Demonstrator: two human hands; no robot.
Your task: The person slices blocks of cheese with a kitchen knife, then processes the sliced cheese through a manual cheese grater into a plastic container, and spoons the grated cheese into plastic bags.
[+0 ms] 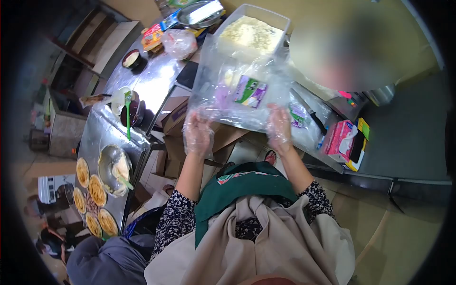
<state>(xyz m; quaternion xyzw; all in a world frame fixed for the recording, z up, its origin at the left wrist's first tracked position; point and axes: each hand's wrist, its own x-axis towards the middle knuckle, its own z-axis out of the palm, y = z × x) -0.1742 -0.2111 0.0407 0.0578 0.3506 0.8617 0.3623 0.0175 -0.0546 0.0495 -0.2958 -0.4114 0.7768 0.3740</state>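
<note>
A wide clear plastic sheet (pixel 204 95) stretches out in front of me, its near edge running between my two hands. At its left corner, my left hand (pixel 198 132), in a thin clear plastic glove, is closed on that edge. My right hand (pixel 279 126), gloved the same way, grips the edge at the right. A purple and green packet (pixel 251 91) shows at the middle of the sheet. Beyond the sheet stands a clear tub (pixel 286 23) of pale flour (pixel 251 34), its front partly covered by the plastic.
Right of my hands lie a knife (pixel 313 114), another purple packet (pixel 298 116) and a pink tissue box (pixel 339 140). On the left steel table (pixel 161 76) are a mixing bowl (pixel 107 164) of batter, several round filled pastries (pixel 97 190) and a green spatula (pixel 128 109). Someone in grey clothing (pixel 111 261) is close at left.
</note>
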